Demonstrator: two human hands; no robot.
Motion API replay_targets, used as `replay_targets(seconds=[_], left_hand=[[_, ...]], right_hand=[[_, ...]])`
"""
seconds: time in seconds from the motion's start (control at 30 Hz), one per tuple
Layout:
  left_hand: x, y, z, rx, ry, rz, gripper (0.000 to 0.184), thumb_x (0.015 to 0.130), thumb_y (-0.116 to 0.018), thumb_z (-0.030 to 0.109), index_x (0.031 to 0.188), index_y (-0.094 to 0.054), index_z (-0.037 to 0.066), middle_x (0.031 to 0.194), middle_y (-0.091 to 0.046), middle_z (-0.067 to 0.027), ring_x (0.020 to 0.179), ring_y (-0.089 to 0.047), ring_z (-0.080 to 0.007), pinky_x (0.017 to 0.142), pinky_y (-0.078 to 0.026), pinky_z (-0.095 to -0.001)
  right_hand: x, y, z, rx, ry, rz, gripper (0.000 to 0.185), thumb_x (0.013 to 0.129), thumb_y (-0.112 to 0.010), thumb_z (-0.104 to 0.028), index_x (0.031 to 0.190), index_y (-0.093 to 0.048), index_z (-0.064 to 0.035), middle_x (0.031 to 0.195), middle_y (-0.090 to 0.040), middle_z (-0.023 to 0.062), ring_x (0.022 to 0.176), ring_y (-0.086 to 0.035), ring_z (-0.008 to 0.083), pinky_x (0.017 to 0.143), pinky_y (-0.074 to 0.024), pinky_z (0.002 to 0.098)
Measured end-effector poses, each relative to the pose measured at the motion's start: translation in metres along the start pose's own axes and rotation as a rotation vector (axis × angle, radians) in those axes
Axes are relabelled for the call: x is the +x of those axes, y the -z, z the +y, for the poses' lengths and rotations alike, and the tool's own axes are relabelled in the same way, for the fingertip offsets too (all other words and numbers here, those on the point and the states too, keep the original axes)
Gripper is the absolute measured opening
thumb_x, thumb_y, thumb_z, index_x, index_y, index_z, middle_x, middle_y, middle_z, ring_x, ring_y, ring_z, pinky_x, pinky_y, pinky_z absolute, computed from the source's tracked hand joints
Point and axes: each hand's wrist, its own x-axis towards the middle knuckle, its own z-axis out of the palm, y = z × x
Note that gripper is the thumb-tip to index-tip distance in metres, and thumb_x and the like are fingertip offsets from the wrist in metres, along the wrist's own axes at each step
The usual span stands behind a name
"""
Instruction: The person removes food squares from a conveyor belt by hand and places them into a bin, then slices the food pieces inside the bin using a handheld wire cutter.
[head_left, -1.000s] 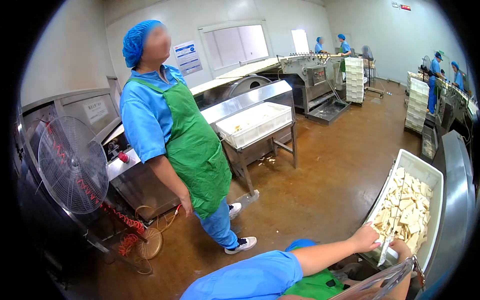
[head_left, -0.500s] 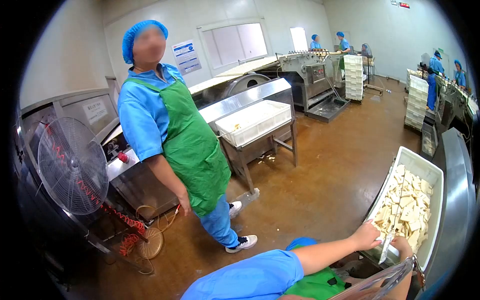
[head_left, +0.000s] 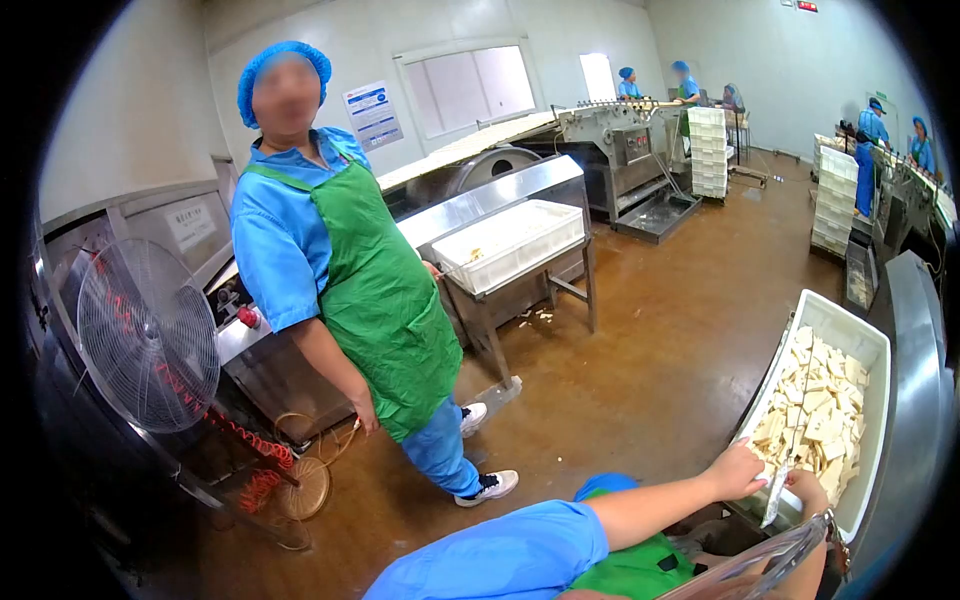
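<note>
Curled over the near left corner of a white crate (head_left: 880,400), my left hand (head_left: 737,472) has its fingers bent around the rim. My right hand (head_left: 806,492) is at the crate's near end, its fingers mostly hidden. Between the hands lies a pale, wrapped-looking strip (head_left: 774,498), with a thin dark line running from it over the pieces. Many flat, cream-coloured pieces (head_left: 825,420) fill much of the crate. I cannot make out whether either hand touches the strip.
A person (head_left: 350,260) in a green apron stands at the left, beside a fan (head_left: 148,335). Another white crate (head_left: 515,252) rests on a metal stand. Stacked crates (head_left: 708,150), machines (head_left: 630,160) and several people are farther back. Clear plastic (head_left: 760,560) crosses the bottom.
The person in the apron has turned the head towards the camera, and a hand now shows near the crate stand. My hands have hardly moved.
</note>
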Motion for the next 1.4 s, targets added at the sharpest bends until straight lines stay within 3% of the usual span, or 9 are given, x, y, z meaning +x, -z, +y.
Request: replay_targets(seconds=[0.13, 0.23, 0.63, 0.8, 0.87, 1.0, 1.2, 1.27, 1.4], left_hand=[[0.003, -0.002, 0.000, 0.020, -0.002, -0.021, 0.026, 0.074, -0.063, 0.032, 0.070, -0.057, 0.006, 0.068, -0.058, -0.0110, 0.076, -0.058, -0.0312, 0.095, -0.036, -0.0476], [0.003, -0.002, -0.004, 0.008, -0.021, -0.003, 0.026, 0.074, -0.063, 0.032, 0.069, -0.057, 0.006, 0.068, -0.058, -0.0112, 0.076, -0.058, -0.0313, 0.095, -0.036, -0.0474], [-0.001, -0.005, -0.004, 0.013, 0.005, -0.010, 0.026, 0.074, -0.063, 0.032, 0.071, -0.058, 0.006, 0.070, -0.058, -0.0113, 0.077, -0.057, -0.0299, 0.097, -0.035, -0.0465], [0.002, -0.003, -0.004, 0.015, -0.006, -0.006, 0.026, 0.074, -0.063, 0.032, 0.071, -0.058, 0.007, 0.070, -0.058, -0.0119, 0.077, -0.057, -0.0308, 0.097, -0.035, -0.0460], [0.000, -0.003, -0.003, 0.002, -0.009, 0.013, 0.025, 0.074, -0.063, 0.031, 0.071, -0.058, 0.007, 0.070, -0.058, -0.0123, 0.077, -0.057, -0.0314, 0.097, -0.035, -0.0466], [0.003, -0.002, -0.003, 0.014, -0.009, -0.009, 0.025, 0.074, -0.063, 0.031, 0.071, -0.058, 0.007, 0.070, -0.059, -0.0125, 0.077, -0.057, -0.0317, 0.096, -0.036, -0.0471], [0.000, -0.001, -0.002, 0.007, 0.003, -0.005, 0.025, 0.074, -0.063, 0.031, 0.071, -0.059, 0.006, 0.070, -0.059, -0.0128, 0.077, -0.057, -0.0320, 0.096, -0.036, -0.0476], [0.003, 0.000, -0.002, 0.025, 0.027, -0.083, 0.026, 0.075, -0.063, 0.031, 0.071, -0.058, 0.006, 0.071, -0.058, -0.0130, 0.077, -0.057, -0.0320, 0.096, -0.035, -0.0483], [0.003, 0.001, -0.004, 0.003, -0.011, -0.042, 0.026, 0.075, -0.062, 0.031, 0.071, -0.059, 0.006, 0.071, -0.058, -0.0128, 0.078, -0.057, -0.0318, 0.096, -0.035, -0.0489]], right_hand=[[-0.014, 0.019, -0.030, -0.098, 0.018, -0.024, 0.019, 0.067, -0.070, -0.020, 0.079, -0.067, -0.0065, 0.070, -0.064, 0.0124, 0.066, -0.062, 0.0235, 0.062, -0.0484, 0.0352], [-0.005, 0.010, -0.011, -0.160, 0.098, -0.008, 0.019, 0.066, -0.070, -0.020, 0.078, -0.067, -0.0065, 0.070, -0.064, 0.0118, 0.064, -0.061, 0.0230, 0.062, -0.0481, 0.0351], [-0.011, 0.012, -0.022, 0.001, -0.076, 0.010, 0.015, 0.065, -0.070, -0.018, 0.073, -0.066, -0.0060, 0.066, -0.063, 0.0107, 0.060, -0.059, 0.0208, 0.059, -0.0472, 0.0331], [-0.011, 0.013, -0.023, 0.002, 0.049, 0.022, 0.015, 0.065, -0.069, -0.018, 0.074, -0.067, -0.0060, 0.068, -0.063, 0.0127, 0.061, -0.060, 0.0225, 0.059, -0.0475, 0.0335], [-0.007, 0.010, -0.017, -0.096, 0.014, 0.004, 0.015, 0.064, -0.069, -0.017, 0.074, -0.067, -0.0057, 0.068, -0.063, 0.0128, 0.061, -0.060, 0.0226, 0.059, -0.0477, 0.0341], [-0.013, 0.012, -0.021, 0.005, -0.073, -0.001, 0.014, 0.064, -0.069, -0.016, 0.072, -0.067, -0.0057, 0.069, -0.064, 0.0129, 0.063, -0.061, 0.0238, 0.060, -0.0481, 0.0344], [-0.009, 0.010, -0.017, -0.015, 0.040, 0.018, 0.014, 0.064, -0.070, -0.016, 0.073, -0.068, -0.0064, 0.069, -0.064, 0.0124, 0.064, -0.061, 0.0238, 0.061, -0.0482, 0.0343], [-0.011, 0.010, -0.015, -0.006, 0.040, 0.018, 0.015, 0.064, -0.070, -0.017, 0.074, -0.068, -0.0063, 0.069, -0.064, 0.0125, 0.064, -0.061, 0.0239, 0.061, -0.0483, 0.0345], [-0.009, 0.012, -0.016, -0.029, -0.048, -0.064, 0.016, 0.065, -0.069, -0.018, 0.075, -0.068, -0.0059, 0.070, -0.064, 0.0130, 0.065, -0.062, 0.0245, 0.062, -0.0485, 0.0350]])
